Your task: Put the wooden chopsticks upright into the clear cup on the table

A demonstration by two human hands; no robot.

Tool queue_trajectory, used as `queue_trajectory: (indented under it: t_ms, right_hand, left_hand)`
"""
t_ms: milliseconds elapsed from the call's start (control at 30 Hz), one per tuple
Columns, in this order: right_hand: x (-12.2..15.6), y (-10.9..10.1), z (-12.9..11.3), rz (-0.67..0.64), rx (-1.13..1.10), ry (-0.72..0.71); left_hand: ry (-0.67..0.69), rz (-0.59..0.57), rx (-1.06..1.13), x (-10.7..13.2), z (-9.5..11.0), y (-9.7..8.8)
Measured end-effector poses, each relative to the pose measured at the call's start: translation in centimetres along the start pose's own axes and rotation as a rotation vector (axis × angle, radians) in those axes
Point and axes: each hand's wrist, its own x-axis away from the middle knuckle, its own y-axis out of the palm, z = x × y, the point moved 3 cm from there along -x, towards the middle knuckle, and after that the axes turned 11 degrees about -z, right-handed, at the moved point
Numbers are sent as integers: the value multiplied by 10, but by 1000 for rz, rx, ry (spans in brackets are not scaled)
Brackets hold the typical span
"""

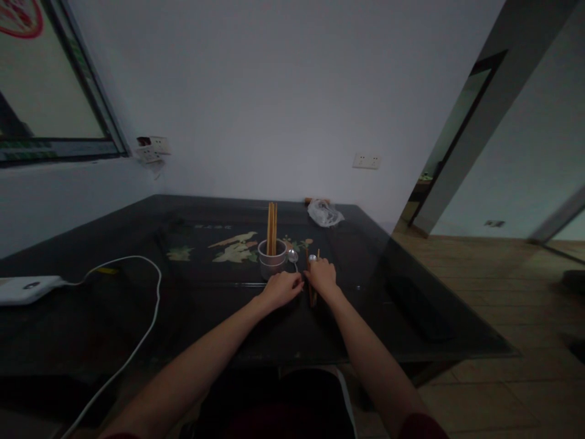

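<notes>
Both my hands rest on the dark table [114, 317] just in front of a small grey cup [271, 261] that holds several upright wooden chopsticks [272, 228]. My left hand [282, 288] lies knuckles up with its fingers curled, beside the handle of a metal spoon [293, 256] lying to the right of the cup. My right hand [322, 277] is closed over loose chopsticks [312, 294] lying on the table, and a second spoon's bowl [312, 258] shows at its fingertips. Whether the left hand grips the spoon handle is hidden.
A white power bank [25, 289] with a white cable [150, 305] lies at the table's left. A crumpled clear plastic bag [324, 213] sits at the far edge by the wall. Tiled floor and a doorway open to the right.
</notes>
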Motion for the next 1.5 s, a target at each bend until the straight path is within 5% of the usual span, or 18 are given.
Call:
queue_trajectory:
  t_ms: [467,667,833,1067,1500]
  right_hand:
    - [-7,1,3,-3,-25,5]
    - [-17,-1,12,-30,-281,21]
    - [-19,-3,16,62,-523,-30]
    - [-16,-7,7,134,-720,-91]
    - [-16,-2,0,123,-806,-190]
  left_hand:
    - [-1,-12,52,2,1,0]
    - [15,24,125,-3,-3,1]
    - [96,27,383,-11,-6,7]
    - [19,-93,894,-19,-7,13]
    - [11,-30,986,-16,-6,11]
